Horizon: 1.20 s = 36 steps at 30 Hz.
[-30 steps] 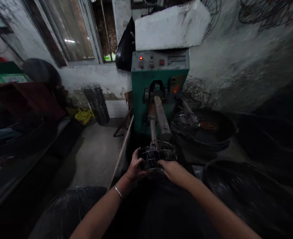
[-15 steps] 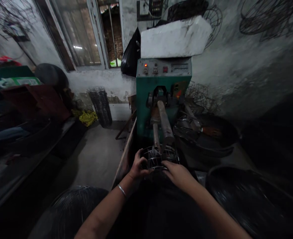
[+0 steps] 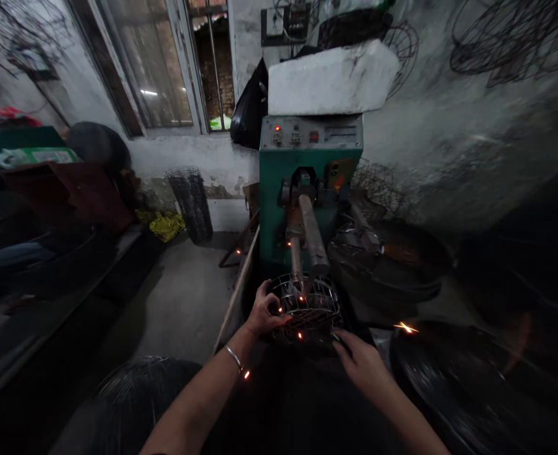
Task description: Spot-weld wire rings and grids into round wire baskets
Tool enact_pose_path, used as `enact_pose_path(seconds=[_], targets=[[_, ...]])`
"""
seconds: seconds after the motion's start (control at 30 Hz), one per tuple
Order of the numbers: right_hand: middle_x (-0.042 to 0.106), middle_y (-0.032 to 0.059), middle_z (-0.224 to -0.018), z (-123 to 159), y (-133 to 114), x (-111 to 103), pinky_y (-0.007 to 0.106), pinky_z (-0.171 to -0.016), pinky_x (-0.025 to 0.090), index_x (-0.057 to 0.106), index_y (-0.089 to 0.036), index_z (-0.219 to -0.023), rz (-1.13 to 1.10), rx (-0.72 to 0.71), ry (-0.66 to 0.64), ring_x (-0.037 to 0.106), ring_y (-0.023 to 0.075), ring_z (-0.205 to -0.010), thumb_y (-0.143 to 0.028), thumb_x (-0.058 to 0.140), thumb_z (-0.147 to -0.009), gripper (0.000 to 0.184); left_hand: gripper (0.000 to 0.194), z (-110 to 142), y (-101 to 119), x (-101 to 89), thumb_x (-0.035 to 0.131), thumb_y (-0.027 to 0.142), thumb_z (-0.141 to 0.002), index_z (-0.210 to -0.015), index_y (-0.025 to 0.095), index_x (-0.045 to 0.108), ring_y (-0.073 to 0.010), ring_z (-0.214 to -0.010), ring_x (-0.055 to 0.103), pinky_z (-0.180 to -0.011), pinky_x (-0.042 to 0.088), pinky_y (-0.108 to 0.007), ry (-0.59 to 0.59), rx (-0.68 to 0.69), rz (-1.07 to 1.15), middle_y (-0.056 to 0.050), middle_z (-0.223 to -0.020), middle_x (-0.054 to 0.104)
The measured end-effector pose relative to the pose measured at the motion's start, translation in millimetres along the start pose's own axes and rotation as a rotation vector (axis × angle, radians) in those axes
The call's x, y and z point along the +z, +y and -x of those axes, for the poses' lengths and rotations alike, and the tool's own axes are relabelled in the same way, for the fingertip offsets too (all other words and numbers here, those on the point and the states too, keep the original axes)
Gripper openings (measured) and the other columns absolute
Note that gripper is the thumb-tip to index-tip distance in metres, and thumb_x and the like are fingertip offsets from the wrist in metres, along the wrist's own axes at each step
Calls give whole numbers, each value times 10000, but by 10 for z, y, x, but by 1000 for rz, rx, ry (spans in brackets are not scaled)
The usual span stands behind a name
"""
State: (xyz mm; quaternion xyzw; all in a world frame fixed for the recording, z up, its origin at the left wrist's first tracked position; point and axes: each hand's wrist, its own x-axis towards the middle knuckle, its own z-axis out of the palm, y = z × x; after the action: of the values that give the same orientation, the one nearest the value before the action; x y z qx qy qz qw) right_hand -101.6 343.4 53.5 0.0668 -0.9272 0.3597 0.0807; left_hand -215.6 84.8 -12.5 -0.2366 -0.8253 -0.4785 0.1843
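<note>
A round wire basket (image 3: 309, 303) of thin metal rods sits under the arms of a green spot welder (image 3: 272, 189). My left hand (image 3: 263, 313) grips its left side, with the thumb along the near rim. My right hand (image 3: 358, 357) is at the near right edge of the basket, fingers drawn together; what they pinch, if anything, is too dark and small to name. The lower welder arm (image 3: 296, 259) reaches down to the basket beside the thicker upper arm (image 3: 313, 237). Orange sparks fly around the basket and both hands.
Dark round containers (image 3: 449, 373) stand at the right. A plastic-wrapped bundle (image 3: 148, 395) is at the lower left. A wooden board edge (image 3: 238, 291) runs left of the welder. A rolled wire mesh (image 3: 189, 202) leans by the wall. A white foam block (image 3: 328, 79) lies atop the welder.
Sparks have appeared around the basket. My right hand has moved right and toward me, off the middle of the near rim. My left hand keeps its grip.
</note>
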Motion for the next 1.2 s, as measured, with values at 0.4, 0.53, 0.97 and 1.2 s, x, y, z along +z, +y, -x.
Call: enact_pose_path(seconds=[0.4,0.53,0.97,1.2], targets=[[715,58,-782,315,262,145,315,-669,536,537,-248,-878,-209,277,-10,698,247,-754,-544,478,-852,303,398,-306,-105,-2,929,199,-585,-768,150,579,-341,-1387,370,-1138,393,-490,29,-31,24,-185,-1464,367],[696,37,-724,332,303,195,323,-657,523,531,-252,-862,-238,299,17,686,252,-716,-565,521,-817,316,393,-336,-137,26,925,228,-597,-767,152,578,-338,-1393,367,-1145,378,-498,3,-50,31,-177,-1476,365],[616,10,-606,413,167,-15,305,-502,475,575,-230,-729,-578,555,76,595,220,-569,-540,696,-672,337,384,-328,-98,33,911,187,-590,-774,155,575,-352,-1411,339,-1132,395,-511,14,-41,65,-165,-1461,392],[625,-3,-662,640,138,-97,184,-413,235,587,-200,-858,-1021,678,34,343,56,-427,-423,818,-608,407,1195,-59,-397,-61,967,284,-538,-1489,155,254,-380,-1430,293,-1187,293,-558,2,-189,187,-213,-1554,219]])
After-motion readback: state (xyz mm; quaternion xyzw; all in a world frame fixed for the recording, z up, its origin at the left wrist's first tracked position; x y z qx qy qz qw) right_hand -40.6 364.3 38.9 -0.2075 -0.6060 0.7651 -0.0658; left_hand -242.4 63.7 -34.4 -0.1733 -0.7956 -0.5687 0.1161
